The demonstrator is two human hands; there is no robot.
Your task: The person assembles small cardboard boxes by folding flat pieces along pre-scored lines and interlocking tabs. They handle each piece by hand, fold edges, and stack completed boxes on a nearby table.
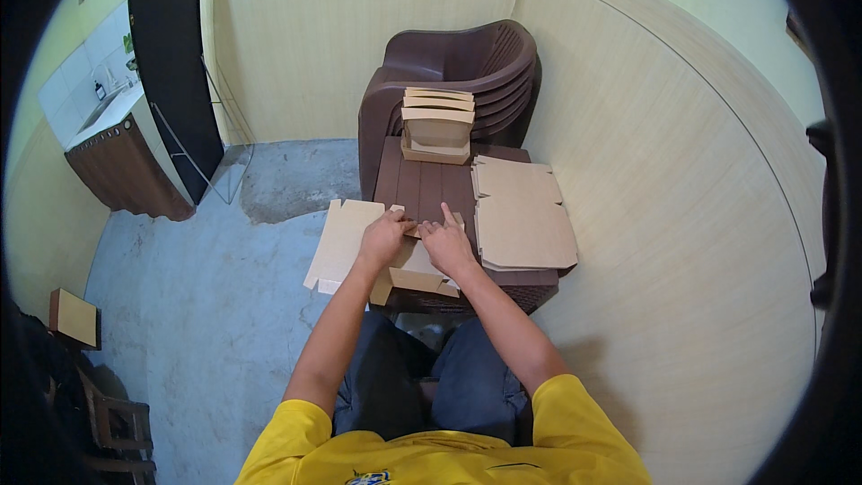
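A flat cardboard box (395,256) is pressed onto the bench (431,184) by both hands: left hand (384,238) fingers curled together, right hand (446,247) forefinger extended.

Beige panelled walls (628,108), grey concrete floor (206,305), stacked brown plastic chairs (467,58), wooden counter (121,166)

The flat cardboard sheets (523,224) and the folded boxes (437,126) are plain tan. The slatted worktop (431,184) and stacked chairs (467,67) are dark brown; the floor (197,305) is mottled grey, the sleeves (566,404) yellow.
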